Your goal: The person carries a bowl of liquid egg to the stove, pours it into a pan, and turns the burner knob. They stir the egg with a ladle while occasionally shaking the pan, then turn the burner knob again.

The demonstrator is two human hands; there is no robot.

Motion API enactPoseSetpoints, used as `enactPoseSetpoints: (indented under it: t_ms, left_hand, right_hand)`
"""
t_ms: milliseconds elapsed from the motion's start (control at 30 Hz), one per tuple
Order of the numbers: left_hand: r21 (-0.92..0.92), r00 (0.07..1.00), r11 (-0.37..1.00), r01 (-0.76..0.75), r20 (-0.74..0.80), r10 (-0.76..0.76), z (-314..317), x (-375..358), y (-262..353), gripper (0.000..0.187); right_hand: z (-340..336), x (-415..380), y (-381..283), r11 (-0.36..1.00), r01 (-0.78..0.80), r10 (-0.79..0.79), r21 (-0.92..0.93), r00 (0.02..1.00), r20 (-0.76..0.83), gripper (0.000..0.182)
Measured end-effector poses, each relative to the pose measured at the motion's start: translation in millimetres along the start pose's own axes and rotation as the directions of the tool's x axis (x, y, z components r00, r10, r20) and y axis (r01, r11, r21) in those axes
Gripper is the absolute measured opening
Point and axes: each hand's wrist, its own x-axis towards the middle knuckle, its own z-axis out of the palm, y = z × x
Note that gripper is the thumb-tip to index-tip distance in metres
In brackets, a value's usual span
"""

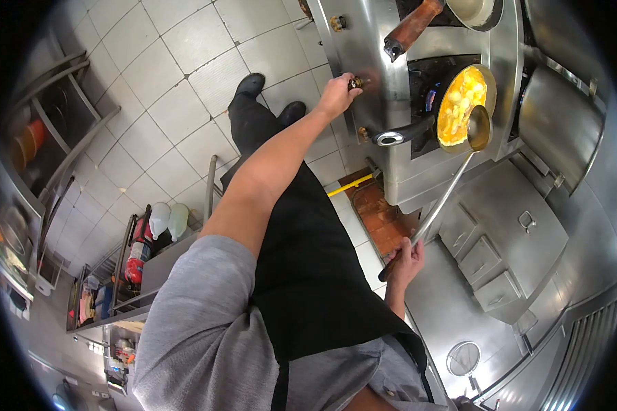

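My left hand (pixel 339 96) is closed on a dark knob (pixel 354 83) on the front of the steel stove (pixel 391 89). My right hand (pixel 406 264) grips the dark handle end of a long metal ladle (pixel 442 198). The ladle's bowl rests at the edge of yellow egg with pale pieces (pixel 463 103) in a round pan (pixel 489 85). This pan sits over a burner with a small blue flame beside it. Its black handle (pixel 408 132) points toward the stove's front edge, and neither hand touches it.
Another pan (pixel 473 10) with a wooden handle (pixel 415 29) stands on the neighbouring burner. A steel counter (pixel 435 315) holds a lidded steel unit (pixel 507 233) and a round strainer (pixel 463 357). Shelving (pixel 127 274) with a red extinguisher (pixel 138 253) stands behind, above the tiled floor (pixel 178 96).
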Motion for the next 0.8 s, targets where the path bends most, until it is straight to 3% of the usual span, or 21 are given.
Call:
enactPoseSetpoints:
  t_ms: [233, 400, 533, 800]
  left_hand:
    - [0.002, 0.997, 0.998, -0.057, -0.05, 0.057, 7, 1, -10, 0.043]
    - [-0.019, 0.999, 0.999, 0.032, 0.001, -0.032, 1, -1, 1, 0.04]
    - [0.0, 0.996, 0.998, -0.07, -0.049, 0.07, 6, 0, -9, 0.041]
    - [0.024, 0.998, 0.999, -0.046, -0.032, 0.047, 1, -3, 1, 0.039]
  right_hand:
    - [1, 0, -3, 0.999, 0.016, -0.016, -0.03, 1.0, -0.006, 0.031]
    - [3, -1, -5, 0.998, 0.048, -0.048, -0.028, 0.999, 0.003, 0.029]
    - [3, 0, -5, 0.996, 0.074, -0.074, -0.043, 0.997, 0.003, 0.025]
    - [4, -5, -9, 0.995, 0.086, -0.087, -0.051, 0.996, -0.018, 0.026]
